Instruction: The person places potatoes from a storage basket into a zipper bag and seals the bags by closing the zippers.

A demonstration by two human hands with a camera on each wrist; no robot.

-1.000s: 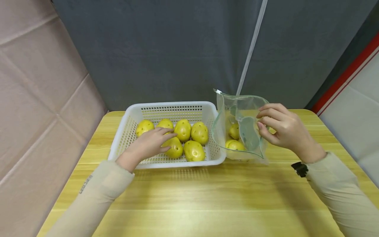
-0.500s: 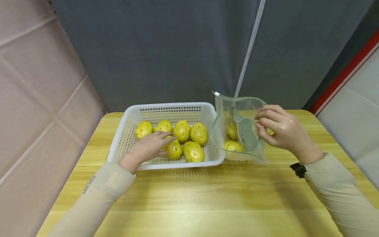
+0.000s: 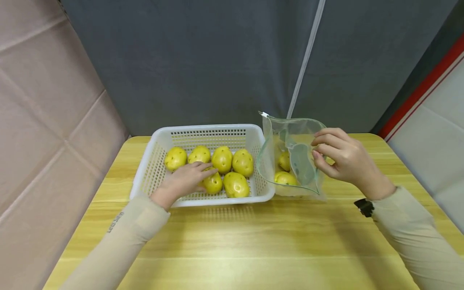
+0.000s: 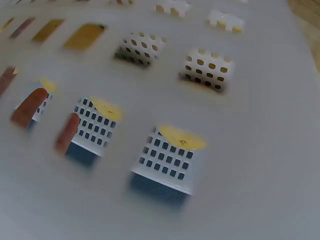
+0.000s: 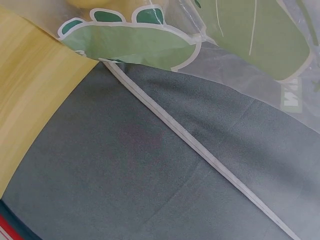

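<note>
In the head view my left hand (image 3: 183,179) reaches into the white basket (image 3: 261,196) and grips a yellow potato (image 3: 213,184) in the front row, fingers over its top and thumb low at its near side. Beside it lies another potato (image 3: 236,185); several more form the back row. My right hand (image 3: 338,155) pinches the right edge of the mouth of a see-through zip bag (image 3: 302,127) with green edging. Potatoes (image 3: 285,178) rest inside the upright bag. Blurred basket wall fills the left wrist view, with fingertips (image 4: 67,134) showing through its holes.
The basket and bag stand side by side on a wooden table (image 3: 232,245). A grey curtain (image 3: 203,64) hangs behind the table's far edge. A pale padded panel (image 3: 47,121) borders the left side, and a white panel with red trim stands right.
My left hand has moved slightly right, farther over the front-row potato, and its fingers have closed around it. The right hand keeps its hold on the bag; the view has shifted a little.
</note>
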